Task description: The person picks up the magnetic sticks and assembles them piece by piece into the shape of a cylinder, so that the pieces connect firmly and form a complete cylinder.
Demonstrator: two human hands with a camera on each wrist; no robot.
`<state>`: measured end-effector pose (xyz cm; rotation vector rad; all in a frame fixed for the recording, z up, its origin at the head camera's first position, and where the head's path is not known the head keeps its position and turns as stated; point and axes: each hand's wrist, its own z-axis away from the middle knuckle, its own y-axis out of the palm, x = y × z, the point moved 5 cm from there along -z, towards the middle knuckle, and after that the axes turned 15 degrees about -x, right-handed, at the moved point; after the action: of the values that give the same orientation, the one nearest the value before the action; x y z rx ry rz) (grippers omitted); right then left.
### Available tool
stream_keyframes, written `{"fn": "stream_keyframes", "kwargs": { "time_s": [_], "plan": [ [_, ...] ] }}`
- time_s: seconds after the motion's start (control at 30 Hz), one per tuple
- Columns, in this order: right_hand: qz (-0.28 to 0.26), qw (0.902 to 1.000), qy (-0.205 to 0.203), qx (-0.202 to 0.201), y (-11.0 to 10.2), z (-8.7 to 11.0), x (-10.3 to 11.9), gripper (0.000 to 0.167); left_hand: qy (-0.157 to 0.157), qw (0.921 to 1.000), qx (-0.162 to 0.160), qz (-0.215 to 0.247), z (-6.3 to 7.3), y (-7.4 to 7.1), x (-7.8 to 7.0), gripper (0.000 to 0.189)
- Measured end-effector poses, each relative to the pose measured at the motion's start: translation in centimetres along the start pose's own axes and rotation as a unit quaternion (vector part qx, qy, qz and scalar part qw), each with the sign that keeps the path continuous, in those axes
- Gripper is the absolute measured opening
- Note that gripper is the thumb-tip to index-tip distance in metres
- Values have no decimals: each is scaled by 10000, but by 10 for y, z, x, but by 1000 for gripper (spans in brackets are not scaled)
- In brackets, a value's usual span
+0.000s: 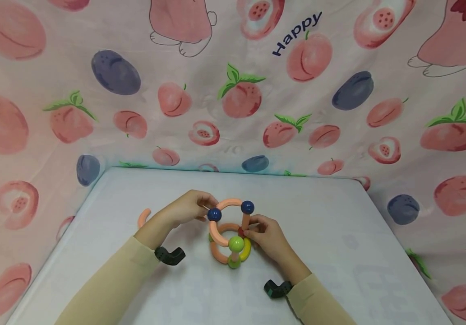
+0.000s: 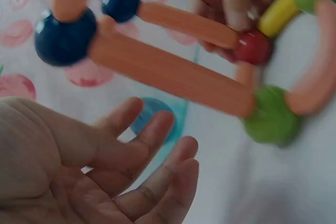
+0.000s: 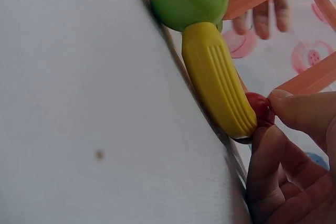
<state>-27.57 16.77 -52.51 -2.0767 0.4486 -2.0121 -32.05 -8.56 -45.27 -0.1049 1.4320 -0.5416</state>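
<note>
A frame built of balls and orange rods stands on the white table, a ring of curved rods [image 1: 218,234] above a lower ring. Its top carries two dark blue balls [image 1: 247,207] and a green ball [image 1: 236,243]. Low on the right side, my right hand [image 1: 271,234] pinches a red ball [image 3: 260,107] between thumb and fingers, beside a yellow curved rod [image 3: 215,77]. My left hand [image 1: 190,207] is near the left blue ball [image 1: 214,214]. In the left wrist view its fingers [image 2: 181,182] are loosely spread, apart from the frame, holding nothing.
A loose orange curved rod [image 1: 143,218] lies on the table [image 1: 318,207] left of my left forearm. Black wrist devices [image 1: 169,256] are worn on both wrists. A fruit-patterned cloth [image 1: 216,113] hangs behind the table and along its sides.
</note>
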Motion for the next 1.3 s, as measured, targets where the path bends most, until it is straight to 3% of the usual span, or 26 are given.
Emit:
{"fn": "stream_keyframes", "kwargs": {
  "time_s": [0.17,0.3,0.47,0.8,1.3],
  "plan": [
    [189,9996,139,-176,-3,3,5,29,5,9999,114,112,7,1,24,30],
    [353,9976,425,-427,-6,9,9,32,152,9995,231,182,11,6,33,34],
    [439,9946,801,-496,-9,19,9,36,229,9990,279,249,15,12,36,34],
    [232,9946,954,-344,-2,24,15,41,199,9996,118,133,22,10,43,37],
    [119,9969,718,-292,25,5,19,41,221,9997,-37,20,51,-8,55,30]
  ]
}}
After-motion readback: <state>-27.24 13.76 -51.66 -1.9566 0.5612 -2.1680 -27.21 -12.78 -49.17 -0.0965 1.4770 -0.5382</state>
